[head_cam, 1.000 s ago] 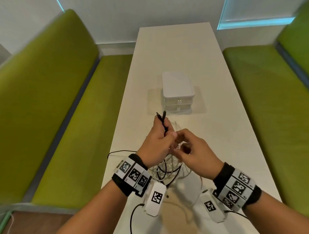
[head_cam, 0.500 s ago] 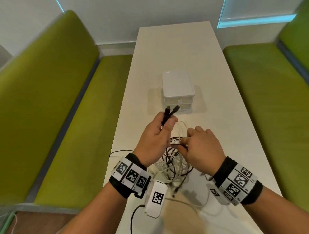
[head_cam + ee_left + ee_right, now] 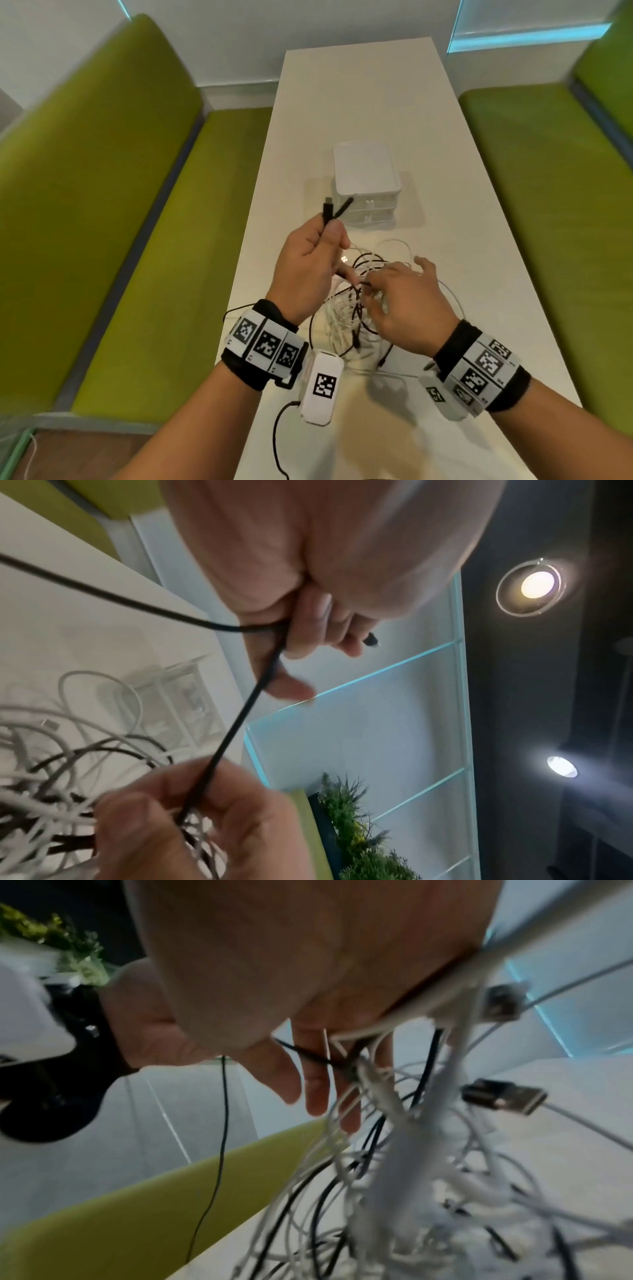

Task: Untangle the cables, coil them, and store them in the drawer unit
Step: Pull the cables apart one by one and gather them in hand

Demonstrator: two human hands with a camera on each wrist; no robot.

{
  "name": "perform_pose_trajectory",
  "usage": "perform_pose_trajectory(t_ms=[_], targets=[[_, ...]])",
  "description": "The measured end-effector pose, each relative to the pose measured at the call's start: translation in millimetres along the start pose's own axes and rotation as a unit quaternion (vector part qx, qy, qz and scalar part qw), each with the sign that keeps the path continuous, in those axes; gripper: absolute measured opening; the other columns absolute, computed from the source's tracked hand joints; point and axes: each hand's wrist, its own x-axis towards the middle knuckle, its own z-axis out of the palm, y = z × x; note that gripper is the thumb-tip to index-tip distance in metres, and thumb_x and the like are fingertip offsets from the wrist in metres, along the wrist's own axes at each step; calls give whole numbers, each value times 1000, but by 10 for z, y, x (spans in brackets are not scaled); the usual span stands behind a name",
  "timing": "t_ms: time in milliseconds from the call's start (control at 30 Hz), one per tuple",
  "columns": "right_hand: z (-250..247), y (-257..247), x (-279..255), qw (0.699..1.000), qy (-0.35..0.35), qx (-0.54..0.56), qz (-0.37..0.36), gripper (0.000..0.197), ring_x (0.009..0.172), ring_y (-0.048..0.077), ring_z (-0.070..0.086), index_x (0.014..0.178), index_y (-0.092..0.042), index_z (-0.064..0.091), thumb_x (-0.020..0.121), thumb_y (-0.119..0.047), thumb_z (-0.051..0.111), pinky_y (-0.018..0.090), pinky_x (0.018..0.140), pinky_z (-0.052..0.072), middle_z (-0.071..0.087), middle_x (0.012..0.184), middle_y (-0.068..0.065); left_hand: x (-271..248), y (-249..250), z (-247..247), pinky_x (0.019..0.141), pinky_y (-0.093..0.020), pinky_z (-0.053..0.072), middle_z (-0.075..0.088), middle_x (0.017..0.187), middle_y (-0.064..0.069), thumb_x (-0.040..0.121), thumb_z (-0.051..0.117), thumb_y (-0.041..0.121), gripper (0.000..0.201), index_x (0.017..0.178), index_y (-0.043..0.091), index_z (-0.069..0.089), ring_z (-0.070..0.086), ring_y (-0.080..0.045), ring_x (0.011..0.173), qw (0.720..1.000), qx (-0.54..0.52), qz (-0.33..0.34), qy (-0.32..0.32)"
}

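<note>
A tangle of white and black cables [image 3: 346,315] lies on the white table [image 3: 359,102], near its front. My left hand [image 3: 330,233] is raised above it and grips a black cable [image 3: 327,214], whose two plug ends stick up past the thumb. That black cable [image 3: 240,721] runs taut down to my right hand [image 3: 192,804], which pinches it just over the tangle [image 3: 51,791]. In the head view my right hand [image 3: 373,287] hovers on the pile with the index finger stretched out. The white drawer unit [image 3: 366,171] stands behind, with both drawers closed.
Green benches flank the table on the left [image 3: 102,205] and on the right [image 3: 548,205]. A thin black wire [image 3: 277,431] trails from my left wrist unit over the table's front edge. A loose USB plug [image 3: 503,1099] juts out of the pile.
My left hand has lifted the black plug ends up and away toward the drawer unit. My right hand has sunk to the pile, and a length of black cable is drawn out between them.
</note>
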Motion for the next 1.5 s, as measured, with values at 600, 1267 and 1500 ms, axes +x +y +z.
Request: perform_pose_trajectory(t_ms=[600,1267,1500], targets=[[-151,275,-47,960,-20,266,90,24,93,8,59,105,-40,69,85,-30,76,20,80,44,62,104,-12,-59,-250,-107,67,-40,47,63,81,6,96,63,37,26,88,26,40,59,-22,72,865,489,-44,-103],[-235,316,51,959,213,185,-13,10,84,12,56,94,-24,73,87,-17,74,30,77,46,63,88,-11,-104,-261,-236,62,-25,38,76,83,10,80,81,20,43,76,17,38,47,6,49,947,296,-118,29],[-28,116,146,977,-18,201,-65,33,76,-6,52,120,-39,67,90,-27,73,18,69,36,56,84,-19,-139,-212,-278,63,-27,34,70,70,17,78,83,12,33,83,4,51,34,-5,49,966,242,-82,29]])
